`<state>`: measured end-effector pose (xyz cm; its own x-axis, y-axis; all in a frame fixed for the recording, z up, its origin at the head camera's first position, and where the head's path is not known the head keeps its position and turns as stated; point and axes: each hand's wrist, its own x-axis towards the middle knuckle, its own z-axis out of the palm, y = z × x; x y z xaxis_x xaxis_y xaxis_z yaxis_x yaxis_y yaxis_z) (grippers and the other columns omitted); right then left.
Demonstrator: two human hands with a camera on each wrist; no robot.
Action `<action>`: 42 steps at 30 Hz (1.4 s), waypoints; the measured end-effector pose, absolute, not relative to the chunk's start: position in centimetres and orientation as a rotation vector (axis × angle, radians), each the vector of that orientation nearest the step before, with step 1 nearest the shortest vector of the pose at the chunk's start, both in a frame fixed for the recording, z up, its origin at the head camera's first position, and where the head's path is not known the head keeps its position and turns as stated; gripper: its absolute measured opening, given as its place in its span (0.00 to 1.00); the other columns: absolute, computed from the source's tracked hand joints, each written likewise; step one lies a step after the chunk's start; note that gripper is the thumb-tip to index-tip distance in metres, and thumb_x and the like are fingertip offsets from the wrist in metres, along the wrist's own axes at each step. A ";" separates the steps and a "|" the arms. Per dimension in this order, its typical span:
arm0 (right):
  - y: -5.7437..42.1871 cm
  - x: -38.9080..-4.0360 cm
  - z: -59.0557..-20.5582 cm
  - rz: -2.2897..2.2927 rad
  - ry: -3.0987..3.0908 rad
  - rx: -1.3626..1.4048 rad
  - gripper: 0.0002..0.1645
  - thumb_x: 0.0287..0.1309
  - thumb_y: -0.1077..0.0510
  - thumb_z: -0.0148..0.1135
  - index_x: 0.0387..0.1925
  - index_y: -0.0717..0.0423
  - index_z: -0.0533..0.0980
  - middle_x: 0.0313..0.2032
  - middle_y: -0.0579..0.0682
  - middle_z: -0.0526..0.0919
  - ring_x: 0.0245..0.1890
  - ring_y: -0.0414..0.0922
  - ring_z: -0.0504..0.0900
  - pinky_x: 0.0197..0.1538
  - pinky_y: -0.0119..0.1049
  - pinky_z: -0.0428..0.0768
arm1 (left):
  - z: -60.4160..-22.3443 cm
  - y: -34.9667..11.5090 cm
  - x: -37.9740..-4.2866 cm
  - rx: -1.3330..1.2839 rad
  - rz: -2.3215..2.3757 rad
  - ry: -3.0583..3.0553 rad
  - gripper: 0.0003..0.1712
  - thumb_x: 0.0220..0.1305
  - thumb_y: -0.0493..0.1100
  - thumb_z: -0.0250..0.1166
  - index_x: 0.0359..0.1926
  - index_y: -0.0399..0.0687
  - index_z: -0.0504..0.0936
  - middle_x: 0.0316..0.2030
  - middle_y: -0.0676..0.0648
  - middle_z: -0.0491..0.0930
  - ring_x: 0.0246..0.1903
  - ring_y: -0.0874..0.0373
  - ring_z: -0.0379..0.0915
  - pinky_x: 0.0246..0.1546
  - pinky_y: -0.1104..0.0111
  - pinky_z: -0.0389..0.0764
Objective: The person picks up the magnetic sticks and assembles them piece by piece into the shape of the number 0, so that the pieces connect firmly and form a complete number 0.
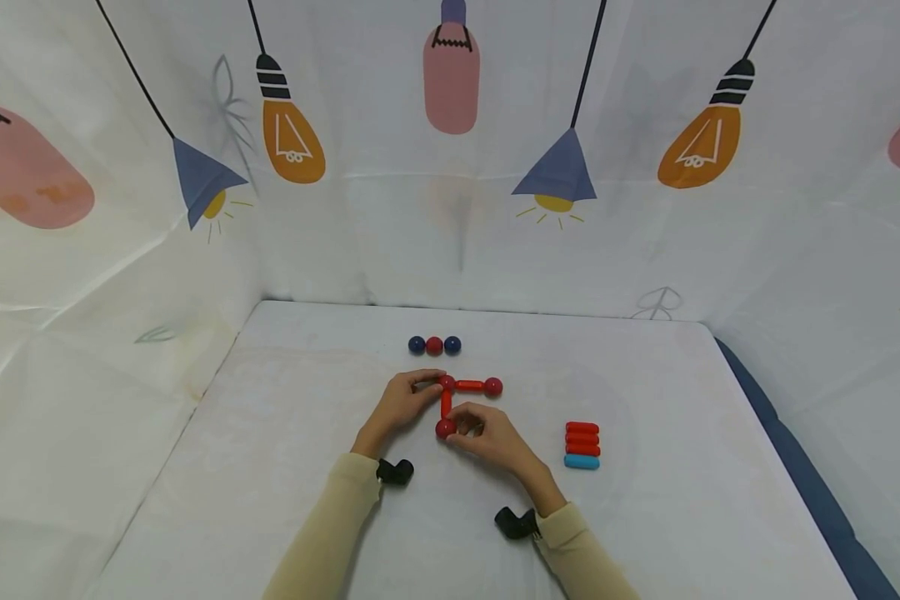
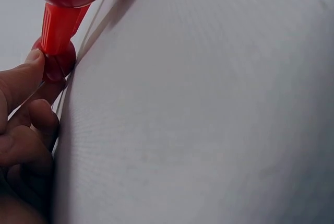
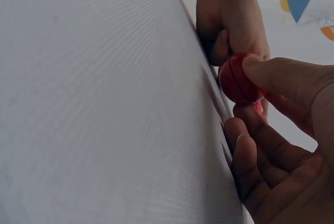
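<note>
Two red rods and red balls form an L on the white table. My left hand [image 1: 407, 398] pinches the corner ball [image 1: 447, 382] between thumb and fingers. From that corner one red rod [image 1: 469, 386] runs right to an end ball [image 1: 493, 387]. Another red rod [image 1: 446, 404] comes toward me to the near ball [image 1: 446, 428], which my right hand [image 1: 491, 435] pinches. In the right wrist view the near ball [image 3: 239, 79] sits between thumb and fingertips, with the left hand [image 3: 232, 18] behind it. The left wrist view shows the corner ball [image 2: 58, 63] under the left thumb.
Beyond the hands, a red ball [image 1: 434, 346] sits between two dark blue balls, one being the left blue ball [image 1: 417, 345]. To the right lie several red rods [image 1: 582, 438] stacked in a column with a light blue rod [image 1: 582, 462] nearest me. A patterned white sheet [image 1: 390, 225] hangs behind the table.
</note>
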<state>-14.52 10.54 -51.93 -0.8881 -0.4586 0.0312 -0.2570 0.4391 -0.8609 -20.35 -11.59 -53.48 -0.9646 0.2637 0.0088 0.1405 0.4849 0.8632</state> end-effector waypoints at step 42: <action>10.1 -14.2 -52.0 -1.389 2.485 -0.599 0.17 0.61 0.58 0.73 0.52 0.50 0.83 0.43 0.42 0.86 0.39 0.39 0.80 0.44 0.29 0.79 | -53.6 -11.4 -20.1 0.348 1.516 2.601 0.18 0.71 0.46 0.67 0.60 0.56 0.85 0.55 0.53 0.86 0.53 0.56 0.79 0.52 0.62 0.78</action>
<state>-14.24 10.13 -51.99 -0.8894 -0.4571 -0.0028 -0.2372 0.4667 -0.8520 -20.07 -11.45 -53.58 -0.9675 0.2522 0.0196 0.1414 0.4749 0.8686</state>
